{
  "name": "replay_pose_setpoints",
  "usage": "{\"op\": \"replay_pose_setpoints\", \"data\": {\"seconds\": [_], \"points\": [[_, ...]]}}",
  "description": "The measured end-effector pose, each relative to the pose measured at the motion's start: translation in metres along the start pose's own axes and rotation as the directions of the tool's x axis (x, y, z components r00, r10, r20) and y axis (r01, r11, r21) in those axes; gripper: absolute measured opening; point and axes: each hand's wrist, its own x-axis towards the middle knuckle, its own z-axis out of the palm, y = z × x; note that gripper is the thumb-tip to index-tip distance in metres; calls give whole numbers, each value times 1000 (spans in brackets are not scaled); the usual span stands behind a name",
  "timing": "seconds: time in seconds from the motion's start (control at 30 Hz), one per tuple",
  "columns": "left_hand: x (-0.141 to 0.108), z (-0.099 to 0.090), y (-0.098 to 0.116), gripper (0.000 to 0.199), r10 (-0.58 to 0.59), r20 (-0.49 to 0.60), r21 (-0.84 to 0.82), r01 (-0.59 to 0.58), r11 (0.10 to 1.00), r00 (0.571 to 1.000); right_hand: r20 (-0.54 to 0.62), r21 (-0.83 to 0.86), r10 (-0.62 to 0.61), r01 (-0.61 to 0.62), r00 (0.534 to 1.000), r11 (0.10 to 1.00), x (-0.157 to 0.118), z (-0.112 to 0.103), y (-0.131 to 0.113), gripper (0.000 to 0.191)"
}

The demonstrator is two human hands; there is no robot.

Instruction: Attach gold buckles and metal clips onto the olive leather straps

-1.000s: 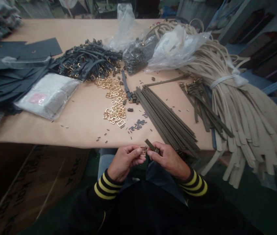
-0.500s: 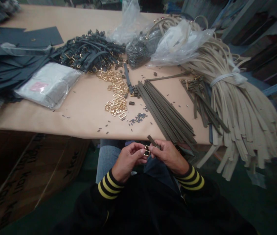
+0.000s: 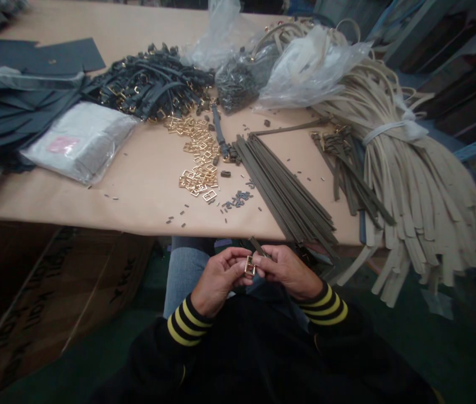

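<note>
In front of my body, just off the table's near edge, my left hand (image 3: 216, 279) is closed in a pinch on a small gold buckle (image 3: 250, 266). My right hand (image 3: 292, 273) is closed on a narrow dark olive strap (image 3: 257, 246), whose short end sticks up past the fingers. Its fingertips meet the buckle's right side. Whether the strap passes through the buckle, I cannot make out. On the table beyond lie a heap of loose gold buckles (image 3: 199, 178), a scatter of small dark pieces (image 3: 238, 200) and a row of olive straps (image 3: 291, 196).
A large tied bundle of beige straps (image 3: 427, 202) hangs over the right edge. Finished-looking olive straps with buckles (image 3: 343, 151) lie beside it. Dark buckled straps (image 3: 145, 84), a plastic-wrapped packet (image 3: 80, 143) and clear bags (image 3: 305, 70) sit farther back. A cardboard box (image 3: 53, 292) stands below left.
Between my fingertips the buckle has tilted and shifted slightly left and down. The strap's end has moved a little left with my right hand. Both hands keep their grip.
</note>
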Motion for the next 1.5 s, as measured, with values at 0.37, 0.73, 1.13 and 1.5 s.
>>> {"op": "replay_pose_setpoints", "data": {"seconds": [0.37, 0.73, 1.13, 1.5], "points": [[2, -3, -2, 20, 162, 42, 191, -167, 967, 986, 223, 341, 108, -182, 969, 922, 1, 3, -3, 30], [4, -5, -6, 24, -60, -20, 184, 62, 981, 998, 97, 59, 68, -74, 993, 996, -4, -2, 5, 32], [-4, -5, -6, 30, -116, 19, 152, 112, 982, 993, 107, -229, 78, -52, 991, 972, -3, -3, 13, 36], [-3, -6, -13, 22, -188, -56, 229, 196, 953, 980, 182, -393, 41, 34, 982, 919, -5, 3, 11, 33]]}}
